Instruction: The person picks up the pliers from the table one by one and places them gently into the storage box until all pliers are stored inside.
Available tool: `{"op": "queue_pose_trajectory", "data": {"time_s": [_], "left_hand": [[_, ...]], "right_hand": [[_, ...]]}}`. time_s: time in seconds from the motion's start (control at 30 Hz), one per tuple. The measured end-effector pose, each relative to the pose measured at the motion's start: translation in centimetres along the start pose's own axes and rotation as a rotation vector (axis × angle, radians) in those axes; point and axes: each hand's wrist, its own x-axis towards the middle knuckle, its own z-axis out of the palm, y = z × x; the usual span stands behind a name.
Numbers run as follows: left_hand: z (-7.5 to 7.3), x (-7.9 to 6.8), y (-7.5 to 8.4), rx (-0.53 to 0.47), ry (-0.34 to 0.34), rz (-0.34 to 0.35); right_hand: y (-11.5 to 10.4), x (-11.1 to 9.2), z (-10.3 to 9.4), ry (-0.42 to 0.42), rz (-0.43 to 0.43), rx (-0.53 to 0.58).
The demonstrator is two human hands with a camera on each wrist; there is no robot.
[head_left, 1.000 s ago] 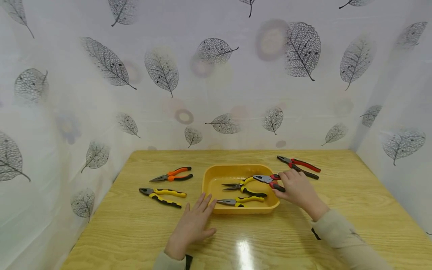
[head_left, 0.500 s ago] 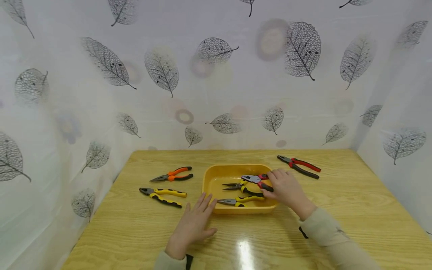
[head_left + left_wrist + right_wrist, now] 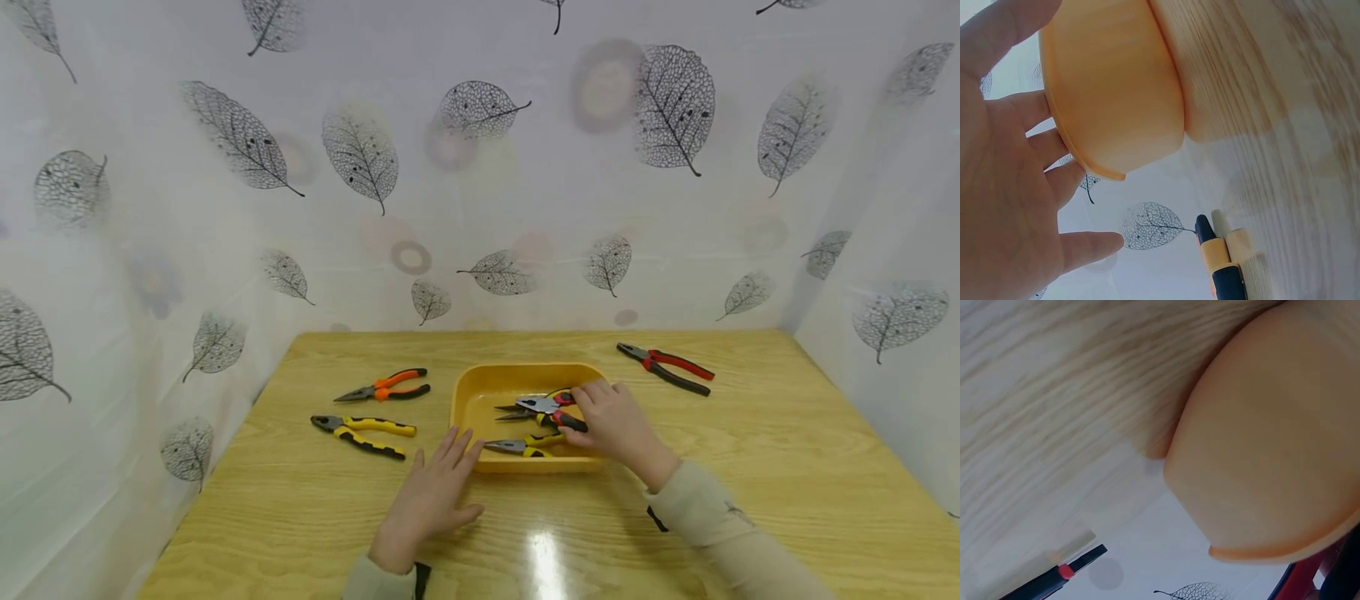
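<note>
My right hand (image 3: pixel 618 429) grips the red-and-black handles of a pair of combination pliers (image 3: pixel 538 404) low over the yellow tray (image 3: pixel 540 467). The metal head points left and overlaps long-nose pliers (image 3: pixel 512 415) lying in the tray. Nearer the front wall lie more long-nose pliers (image 3: pixel 504 446) with yellow-and-black handles, their right end hidden by my right hand. My left hand (image 3: pixel 435 500) has its fingers straight and spread, fingertips at the tray's front left corner. In the left wrist view those fingers lie at the rim of the tray (image 3: pixel 1110 94).
Left of the tray lie orange-and-black long-nose pliers (image 3: pixel 384 388) and yellow-and-black combination pliers (image 3: pixel 363 433). Red-and-black combination pliers (image 3: pixel 667 367) lie at the back right of the wooden table (image 3: pixel 750 433). A leaf-printed curtain (image 3: pixel 525 192) hangs behind and along both sides.
My right hand has moved left and slightly down with the combination pliers, from the tray's right rim to above the long-nose pliers inside. The left hand has stayed in place.
</note>
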Motion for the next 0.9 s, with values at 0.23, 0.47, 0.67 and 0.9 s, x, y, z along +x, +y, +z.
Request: {"op": "queue_pose_trajectory", "data": {"time_s": [0.23,0.47,0.67,0.9], "left_hand": [[0.2,0.1,-0.1,0.001,0.002,-0.004],[0.2,0.2,-0.2,-0.011,-0.006,-0.006],[0.3,0.1,-0.2,-0.008,-0.013,-0.011],[0.1,0.0,-0.2,0.001,-0.015,-0.014]], "right_hand": [[-1.1,0.6,0.1,-0.092,0.013,0.022],[-1.9,1.3,0.3,-0.186,0.011,0.06],[-2.4,2.0,0.5,-0.265,0.026,0.133],[-2.5,2.4,1.0,-0.377,0.023,0.173]]}}
